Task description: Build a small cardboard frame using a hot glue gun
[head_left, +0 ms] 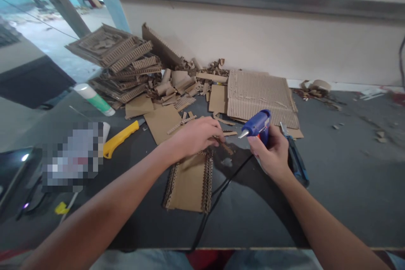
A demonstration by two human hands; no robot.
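Note:
My right hand (274,154) is wrapped round the grip of a blue hot glue gun (257,124), its metal nozzle aimed left toward my other hand. My left hand (201,135) has its fingers pinched on a thin cardboard strip (227,147), just beyond a rectangular cardboard piece (190,183). Corrugated strips are layered along that piece's two long sides; its far end is partly hidden under my left hand. A black cord (226,183) runs from near the glue gun to the table's front edge.
Beside my right hand lies a blue-black utility knife (297,160); a yellow cutter (123,137) lies at left near a white-green tube (95,99). Cardboard frames (126,57) are stacked at the back left. Corrugated sheets (261,97) and scraps (177,84) lie along the wall.

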